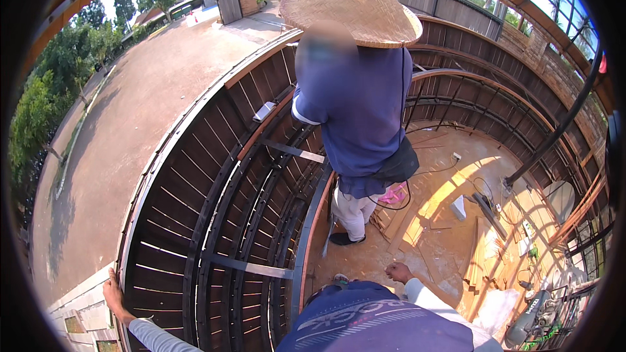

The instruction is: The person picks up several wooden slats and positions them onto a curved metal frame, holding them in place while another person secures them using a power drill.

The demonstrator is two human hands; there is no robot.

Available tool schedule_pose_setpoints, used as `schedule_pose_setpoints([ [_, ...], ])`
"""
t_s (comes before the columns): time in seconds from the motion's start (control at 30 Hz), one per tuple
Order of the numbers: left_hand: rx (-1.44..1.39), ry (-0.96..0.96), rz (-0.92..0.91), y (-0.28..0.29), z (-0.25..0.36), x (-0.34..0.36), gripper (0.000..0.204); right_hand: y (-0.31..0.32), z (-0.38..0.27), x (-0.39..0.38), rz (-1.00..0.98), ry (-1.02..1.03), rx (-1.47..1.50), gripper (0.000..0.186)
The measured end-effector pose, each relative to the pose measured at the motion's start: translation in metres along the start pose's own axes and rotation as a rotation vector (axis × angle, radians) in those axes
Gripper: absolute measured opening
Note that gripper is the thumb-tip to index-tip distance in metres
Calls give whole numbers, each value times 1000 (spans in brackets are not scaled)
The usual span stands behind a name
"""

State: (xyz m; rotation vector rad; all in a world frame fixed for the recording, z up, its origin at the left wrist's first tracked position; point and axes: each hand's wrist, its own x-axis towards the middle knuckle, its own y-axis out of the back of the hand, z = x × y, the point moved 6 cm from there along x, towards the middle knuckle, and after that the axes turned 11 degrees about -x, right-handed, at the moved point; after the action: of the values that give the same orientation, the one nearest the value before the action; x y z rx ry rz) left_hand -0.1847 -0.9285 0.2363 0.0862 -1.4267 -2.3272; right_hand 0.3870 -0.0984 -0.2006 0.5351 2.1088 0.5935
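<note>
Seemingly a positioning step: the person steadies a large dark slatted fence panel [215, 221], a frame of horizontal wooden boards crossed by grey metal straps, which stands on edge between a paved yard and a plank-floored work area. At the panel's outer lower corner, the left hand [115, 296] lies with fingers wrapped over the top edge, beside a low pale brick wall [78, 316]. On the panel's inner side, the right hand [398, 271] hangs free above the plank floor [450, 221], fingers curled into a loose fist and holding nothing visible. Beyond the panel's middle stands a co-worker [355, 130] in a woven conical hat [355, 3]. Judged from this, the next move calls for a second grip and a coordinated lift.
</note>
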Motion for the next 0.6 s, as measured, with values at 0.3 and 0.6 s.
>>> schedule_pose_setpoints([
  [0.3,-53,-181,-25,-14,-25,63,99,-33,-98,47,-90,245,-364,55],
  [0.6,-108,-250,-15,-39,78,-4,94,18,-346,-49,452,1103,-287,62],
])
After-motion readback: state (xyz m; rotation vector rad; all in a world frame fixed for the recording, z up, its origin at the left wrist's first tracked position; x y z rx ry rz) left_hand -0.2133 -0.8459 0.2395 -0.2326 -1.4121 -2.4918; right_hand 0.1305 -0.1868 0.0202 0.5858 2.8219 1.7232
